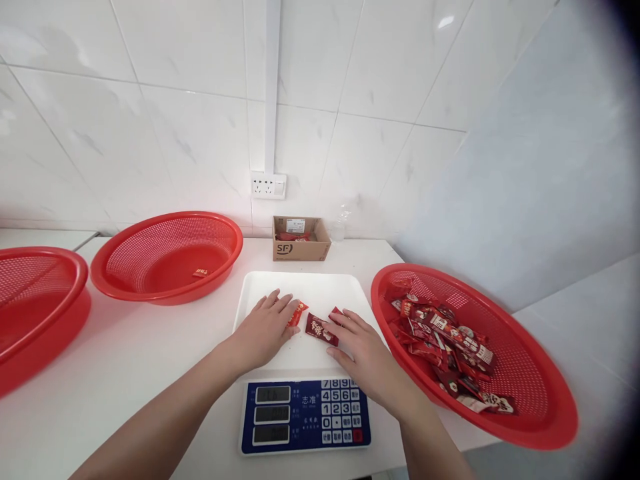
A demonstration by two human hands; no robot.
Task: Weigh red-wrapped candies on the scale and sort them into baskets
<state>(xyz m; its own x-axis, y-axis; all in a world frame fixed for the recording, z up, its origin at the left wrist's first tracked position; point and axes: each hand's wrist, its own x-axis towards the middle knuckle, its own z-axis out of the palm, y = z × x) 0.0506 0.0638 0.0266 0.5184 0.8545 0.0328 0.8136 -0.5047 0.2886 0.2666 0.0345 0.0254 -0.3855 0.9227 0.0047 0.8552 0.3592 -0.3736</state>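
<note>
A white weighing scale with a blue keypad panel (305, 417) stands in front of me, and its white tray (310, 287) holds a few small red packets. My left hand (265, 330) lies flat on the tray, fingers spread, touching an orange-red packet (299, 312). My right hand (363, 347) rests flat on the tray too, its fingertips on a dark red packet (318, 328); another red packet (336, 312) peeks out behind its fingers.
A red mesh basket (530, 373) full of red packets sits at the right. Another red basket (150, 260) at the back left holds one packet (201, 272); a third (35, 293) is at the far left. A cardboard box (300, 241) stands against the tiled wall.
</note>
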